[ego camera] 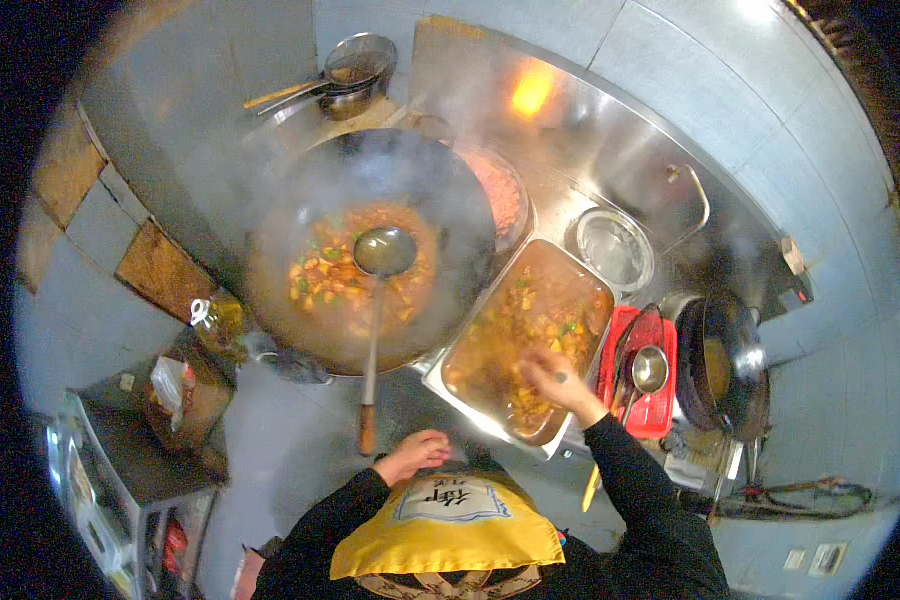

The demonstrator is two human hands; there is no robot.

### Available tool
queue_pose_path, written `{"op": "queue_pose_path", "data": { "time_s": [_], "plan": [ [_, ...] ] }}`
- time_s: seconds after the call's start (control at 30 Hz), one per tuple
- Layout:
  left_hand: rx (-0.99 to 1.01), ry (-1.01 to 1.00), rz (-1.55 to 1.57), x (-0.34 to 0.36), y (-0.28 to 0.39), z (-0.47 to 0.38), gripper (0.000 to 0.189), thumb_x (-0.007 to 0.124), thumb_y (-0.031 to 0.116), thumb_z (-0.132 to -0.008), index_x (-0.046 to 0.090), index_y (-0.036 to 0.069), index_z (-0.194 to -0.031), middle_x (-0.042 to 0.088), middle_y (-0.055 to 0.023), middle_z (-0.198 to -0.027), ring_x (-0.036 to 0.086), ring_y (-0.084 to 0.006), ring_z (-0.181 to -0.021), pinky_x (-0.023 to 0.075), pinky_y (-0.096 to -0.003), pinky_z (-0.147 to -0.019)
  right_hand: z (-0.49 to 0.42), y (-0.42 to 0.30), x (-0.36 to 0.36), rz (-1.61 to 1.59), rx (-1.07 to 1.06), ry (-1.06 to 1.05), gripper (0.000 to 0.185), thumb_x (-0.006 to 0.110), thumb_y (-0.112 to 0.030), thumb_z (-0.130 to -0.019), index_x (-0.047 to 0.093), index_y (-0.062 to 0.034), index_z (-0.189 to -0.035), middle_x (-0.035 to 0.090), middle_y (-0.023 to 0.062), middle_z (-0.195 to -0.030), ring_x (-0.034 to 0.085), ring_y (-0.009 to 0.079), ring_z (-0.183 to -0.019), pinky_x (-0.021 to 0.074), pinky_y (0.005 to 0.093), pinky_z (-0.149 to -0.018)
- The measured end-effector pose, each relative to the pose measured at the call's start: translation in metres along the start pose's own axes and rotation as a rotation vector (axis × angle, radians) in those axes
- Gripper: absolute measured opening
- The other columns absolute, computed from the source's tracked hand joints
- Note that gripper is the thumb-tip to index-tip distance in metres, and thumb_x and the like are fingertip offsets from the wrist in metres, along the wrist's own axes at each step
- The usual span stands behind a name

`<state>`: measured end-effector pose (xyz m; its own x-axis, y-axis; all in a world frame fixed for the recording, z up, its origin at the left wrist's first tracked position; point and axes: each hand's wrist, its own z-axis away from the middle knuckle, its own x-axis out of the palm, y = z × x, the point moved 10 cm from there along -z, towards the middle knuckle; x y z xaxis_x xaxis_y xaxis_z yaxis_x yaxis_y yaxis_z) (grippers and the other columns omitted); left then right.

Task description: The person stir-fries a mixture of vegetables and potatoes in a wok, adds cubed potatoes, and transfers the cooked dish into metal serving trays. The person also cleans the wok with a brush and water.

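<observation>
My right hand (pixel 559 381) is over the near half of a deep steel tray (pixel 495 427) filled with brown sauce and a chunky stew (pixel 562 330). Its fingers point down and are blurred; whether they hold a piece of food I cannot tell. In front of the yellow apron (pixel 450 536), my left hand (pixel 418 454) has its fingers curled, with nothing seen in them. A large steaming wok (pixel 450 195) contains a similar diced stew (pixel 322 270). Across it lies a ladle (pixel 385 253), its wooden handle (pixel 367 429) reaching past the near rim.
Behind the tray are a bowl of pinkish minced food (pixel 495 191) and a round metal container (pixel 615 250). On the right, a red basket (pixel 658 420) holds a small ladle (pixel 650 369), beside dark pans (pixel 746 375). An oil bottle (pixel 221 321) stands left. Strainers (pixel 360 60) sit at the back.
</observation>
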<state>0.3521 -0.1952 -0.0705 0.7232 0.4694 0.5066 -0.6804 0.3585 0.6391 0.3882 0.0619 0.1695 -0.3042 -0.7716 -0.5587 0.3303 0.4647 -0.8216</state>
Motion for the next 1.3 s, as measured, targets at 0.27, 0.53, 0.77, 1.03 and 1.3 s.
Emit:
{"op": "queue_pose_path", "data": {
  "time_s": [0.27, 0.53, 0.77, 1.03, 1.3],
  "plan": [
    [0.179, 0.556, 0.111, 0.075, 0.011, -0.060, 0.028, 0.058, 0.026, -0.100, 0.055, 0.007, -0.120, 0.064, -0.0051, -0.100, 0.064, -0.0155, -0.075, 0.0569, -0.0313, -0.059, -0.074, 0.136, -0.178, 0.171, -0.015, 0.191, 0.021, 0.057, -0.012, -0.090, 0.062, 0.0022, -0.103, 0.064, 0.0134, -0.084, 0.063, 0.0245, -0.075, 0.0507, 0.0354, -0.066],
    [0.303, 0.725, 0.152, 0.062, -0.010, -0.019, 0.019, 0.057, 0.018, -0.099, 0.059, 0.005, -0.113, 0.065, -0.0024, -0.089, 0.063, -0.0112, -0.065, 0.0597, -0.0283, -0.054, -0.158, 0.156, -0.203, 0.578, -0.201, 0.252, 0.027, 0.059, -0.019, -0.090, 0.063, 0.0013, -0.107, 0.066, 0.0291, -0.101, 0.063, 0.0449, -0.099, 0.0503, 0.0494, -0.086],
    [0.280, 0.853, 0.065, 0.047, -0.036, 0.000, 0.018, 0.059, 0.023, -0.099, 0.060, 0.005, -0.102, 0.061, 0.0003, -0.073, 0.059, -0.0096, -0.057, 0.0538, -0.0267, -0.052, -0.249, 0.257, -0.167, 0.650, -0.140, -0.073, 0.034, 0.056, -0.031, -0.091, 0.066, -0.0001, -0.102, 0.067, 0.0254, -0.095, 0.064, 0.0427, -0.091, 0.0506, 0.0482, -0.080],
    [0.211, 1.276, 0.345, 0.026, -0.082, 0.001, 0.031, 0.057, 0.032, -0.099, 0.060, 0.002, -0.104, 0.060, -0.0028, -0.086, 0.052, -0.0121, -0.075, 0.0434, -0.0289, -0.067, -0.236, 0.274, -0.169, 0.102, -0.162, -0.184, 0.029, 0.055, -0.024, -0.097, 0.065, 0.0015, -0.088, 0.061, 0.0046, -0.077, 0.054, 0.0137, -0.073, 0.0445, 0.0316, -0.066],
    [0.217, 1.604, 0.275, 0.014, -0.067, 0.021, 0.047, 0.054, 0.037, -0.099, 0.064, -0.006, -0.114, 0.068, -0.0160, -0.107, 0.062, -0.0237, -0.100, 0.0459, -0.0350, -0.089, -0.201, 0.302, -0.161, -0.222, 0.002, -0.248, 0.029, 0.057, -0.026, -0.101, 0.055, -0.0039, -0.083, 0.051, -0.0044, -0.079, 0.043, 0.0073, -0.075, 0.0379, 0.0276, -0.065]
  ]
}}
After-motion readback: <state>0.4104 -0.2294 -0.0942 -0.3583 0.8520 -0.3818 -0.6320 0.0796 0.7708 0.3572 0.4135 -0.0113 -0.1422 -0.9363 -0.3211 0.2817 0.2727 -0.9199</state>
